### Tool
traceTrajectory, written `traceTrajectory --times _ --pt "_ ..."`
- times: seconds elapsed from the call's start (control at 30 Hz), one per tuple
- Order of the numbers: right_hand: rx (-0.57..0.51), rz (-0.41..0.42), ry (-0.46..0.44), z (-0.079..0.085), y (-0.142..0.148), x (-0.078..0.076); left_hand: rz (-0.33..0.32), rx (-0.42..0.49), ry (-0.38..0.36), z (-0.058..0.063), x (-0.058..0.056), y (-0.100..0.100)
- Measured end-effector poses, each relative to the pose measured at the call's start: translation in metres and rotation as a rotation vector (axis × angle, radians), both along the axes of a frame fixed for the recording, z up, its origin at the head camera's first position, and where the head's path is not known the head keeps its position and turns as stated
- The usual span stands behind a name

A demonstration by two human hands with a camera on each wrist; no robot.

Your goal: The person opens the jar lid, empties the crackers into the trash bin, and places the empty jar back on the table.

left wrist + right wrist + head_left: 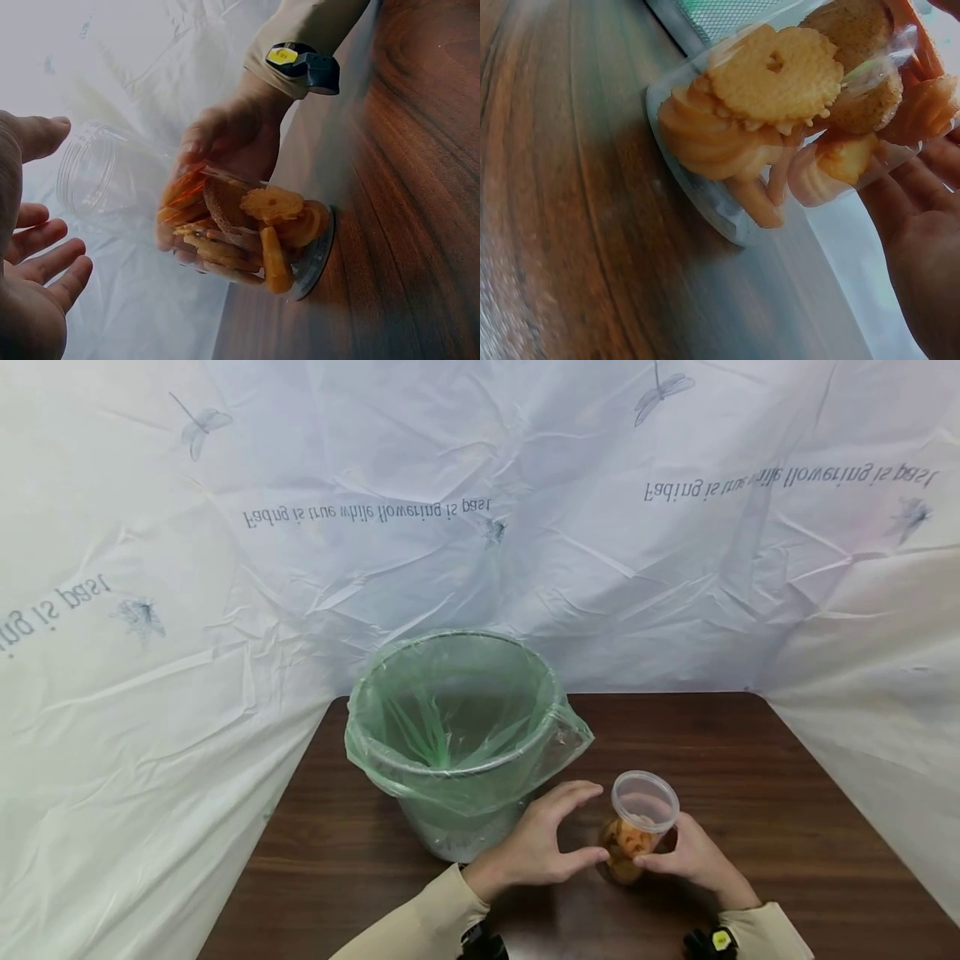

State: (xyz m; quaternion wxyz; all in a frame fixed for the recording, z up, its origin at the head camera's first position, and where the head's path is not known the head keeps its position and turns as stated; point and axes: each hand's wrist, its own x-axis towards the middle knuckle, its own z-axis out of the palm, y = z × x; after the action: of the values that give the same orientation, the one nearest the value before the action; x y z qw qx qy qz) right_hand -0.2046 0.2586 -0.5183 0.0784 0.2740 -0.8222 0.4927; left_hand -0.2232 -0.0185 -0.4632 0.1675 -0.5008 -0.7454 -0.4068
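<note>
A clear plastic jar [642, 817] holds several cookies and stands on the dark wood table, its ridged round rim facing up. My right hand [693, 857] grips it from the right side, thumb in front. In the left wrist view, fingers of the right hand [244, 142] wrap the jar's wall around the cookies [247, 225]. My left hand [543, 839] is just left of the jar, with thumb and fingers spread apart and nothing between them. Close up in the right wrist view are a ring-shaped cookie [776, 79] and a swirled one [705, 139].
A bin [461, 835] lined with a green plastic bag [450, 793] stands behind and left of my hands. The bag folds over its rim and sticks out to the right. White printed sheeting [420, 568] hangs around the back and sides of the table [780, 827].
</note>
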Motion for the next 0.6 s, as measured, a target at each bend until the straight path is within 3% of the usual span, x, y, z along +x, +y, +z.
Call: traceTrajectory --times 0.23,0.6 --pt "-0.014 0.016 -0.004 -0.0003 -0.0018 -0.0010 -0.002 -0.010 0.017 0.0020 -0.0004 0.0017" --pt "-0.066 0.130 -0.046 -0.0025 -0.0041 -0.0060 -0.009 -0.011 -0.004 0.0034 -0.0039 0.0065"
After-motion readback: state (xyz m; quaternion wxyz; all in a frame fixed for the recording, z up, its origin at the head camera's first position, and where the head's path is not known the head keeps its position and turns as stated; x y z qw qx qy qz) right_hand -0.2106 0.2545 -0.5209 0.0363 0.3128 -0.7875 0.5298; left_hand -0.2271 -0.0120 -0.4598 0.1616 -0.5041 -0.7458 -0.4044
